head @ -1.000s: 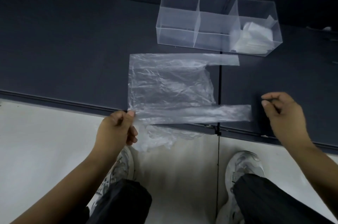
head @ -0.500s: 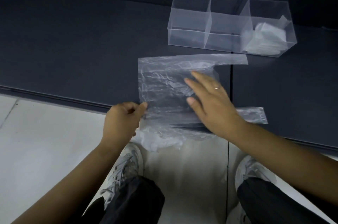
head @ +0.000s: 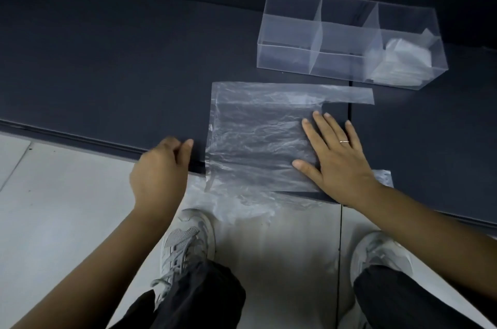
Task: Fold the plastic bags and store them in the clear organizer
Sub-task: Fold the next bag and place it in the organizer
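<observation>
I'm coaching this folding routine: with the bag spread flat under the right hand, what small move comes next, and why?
Probably the left hand should pinch the near left corner of the plastic bag and start the first fold. The right hand lies flat on it, pinning it; the bag is spread unfolded; the left hand sits just off its left edge.

The bag lies on the worktop, its right part under the right hand, just right of the left hand. Beyond the right hand stands the organizer, with folded bags in its right-end compartment.
</observation>
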`<state>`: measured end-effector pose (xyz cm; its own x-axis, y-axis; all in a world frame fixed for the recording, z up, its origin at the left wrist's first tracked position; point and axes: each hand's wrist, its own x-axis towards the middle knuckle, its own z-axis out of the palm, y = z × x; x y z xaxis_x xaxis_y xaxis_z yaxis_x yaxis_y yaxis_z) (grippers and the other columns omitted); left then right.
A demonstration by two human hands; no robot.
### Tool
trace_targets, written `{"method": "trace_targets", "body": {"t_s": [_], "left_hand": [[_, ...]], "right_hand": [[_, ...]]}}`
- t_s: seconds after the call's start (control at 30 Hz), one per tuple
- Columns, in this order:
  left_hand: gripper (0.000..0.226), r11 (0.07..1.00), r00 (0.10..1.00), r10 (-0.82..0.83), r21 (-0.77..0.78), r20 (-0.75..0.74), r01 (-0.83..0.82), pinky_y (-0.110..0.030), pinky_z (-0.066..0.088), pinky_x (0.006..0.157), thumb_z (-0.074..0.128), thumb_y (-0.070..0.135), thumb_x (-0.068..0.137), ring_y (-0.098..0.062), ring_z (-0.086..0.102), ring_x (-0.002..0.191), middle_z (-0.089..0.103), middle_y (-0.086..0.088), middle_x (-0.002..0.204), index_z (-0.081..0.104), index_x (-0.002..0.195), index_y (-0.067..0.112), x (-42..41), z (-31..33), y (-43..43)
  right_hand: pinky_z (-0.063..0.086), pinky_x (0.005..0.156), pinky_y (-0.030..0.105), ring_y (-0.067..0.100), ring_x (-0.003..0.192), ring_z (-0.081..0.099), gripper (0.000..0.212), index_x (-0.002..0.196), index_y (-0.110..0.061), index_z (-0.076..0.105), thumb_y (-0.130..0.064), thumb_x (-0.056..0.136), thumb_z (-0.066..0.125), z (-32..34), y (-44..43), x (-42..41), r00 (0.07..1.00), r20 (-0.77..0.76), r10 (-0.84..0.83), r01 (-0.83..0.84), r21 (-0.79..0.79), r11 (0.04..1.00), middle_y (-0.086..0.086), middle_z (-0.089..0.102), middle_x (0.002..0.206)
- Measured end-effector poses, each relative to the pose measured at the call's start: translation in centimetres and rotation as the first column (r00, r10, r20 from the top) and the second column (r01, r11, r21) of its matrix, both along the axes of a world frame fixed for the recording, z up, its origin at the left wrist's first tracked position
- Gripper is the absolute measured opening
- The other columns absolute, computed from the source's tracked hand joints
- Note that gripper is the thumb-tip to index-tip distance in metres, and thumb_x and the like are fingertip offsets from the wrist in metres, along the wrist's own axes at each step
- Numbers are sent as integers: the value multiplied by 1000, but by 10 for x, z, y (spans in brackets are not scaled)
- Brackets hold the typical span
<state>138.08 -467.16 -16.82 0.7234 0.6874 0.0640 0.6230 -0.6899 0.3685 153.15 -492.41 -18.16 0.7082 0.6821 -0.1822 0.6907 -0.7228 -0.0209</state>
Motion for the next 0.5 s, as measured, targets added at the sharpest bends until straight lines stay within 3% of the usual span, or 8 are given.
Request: {"method": "trace_targets", "body": {"t_s": [0.07, 0.13, 0.17, 0.23, 0.33, 0.5], "left_hand": [[24, 991, 974, -134, 51, 180, 127, -29, 37, 57, 51, 21, 98, -30, 54, 68, 57, -7, 75, 59, 82, 6, 12, 5, -2], [21, 941, 916, -338, 109, 215, 321, -33, 46, 81, 48, 10, 99, -34, 59, 96, 63, -18, 105, 66, 103, 0, 35, 3, -9], [28, 906, 889, -423, 102, 177, 411, -36, 41, 97, 45, 11, 100, -36, 56, 114, 59, -22, 122, 62, 118, -2, 50, 0, -13], [45, 857, 857, -515, 39, 21, 514, -38, 15, 117, 36, 21, 104, -31, 31, 142, 37, -20, 150, 39, 142, -2, 74, -7, -16], [63, 826, 807, -530, 57, -260, 561, -36, -8, 119, 15, 44, 101, -17, -1, 149, 3, -6, 162, 7, 153, 9, 89, -28, -4], [84, 818, 798, -525, 84, -296, 570, -37, -9, 119, -3, 64, 87, -12, -4, 148, 0, -1, 162, 2, 154, 15, 85, -39, 11]], "right_hand": [[-8, 119, 40, 18, 149, -6, 85, 153, -20, 2, -72, 86, -3, 8, 10, 7, 999, -12, -38, 38, 63, 997, 3, -2, 162], [-9, 119, 37, 17, 148, -6, 80, 153, -17, 3, -67, 91, 1, 15, 34, 13, 997, -71, -31, 42, 163, 986, 3, -2, 162], [-9, 119, 35, 16, 148, -7, 75, 154, -17, 3, -62, 94, 6, 16, 51, 16, 994, -107, -8, 30, 203, 979, 2, -3, 162], [-9, 118, 32, 15, 148, -6, 65, 154, -15, 5, -51, 100, 18, 12, 84, 20, 987, -147, 60, -23, 245, 969, 2, -3, 162], [-8, 119, 35, 15, 148, -7, 65, 154, -18, 5, -52, 100, 22, -1, 103, 28, 985, -150, 85, -54, 199, 978, 2, -4, 162], [-6, 119, 41, 17, 148, -11, 81, 154, -22, -1, -68, 88, 1, -17, 36, 65, 991, -32, -130, 132, 76, 988, 2, -8, 162]]}}
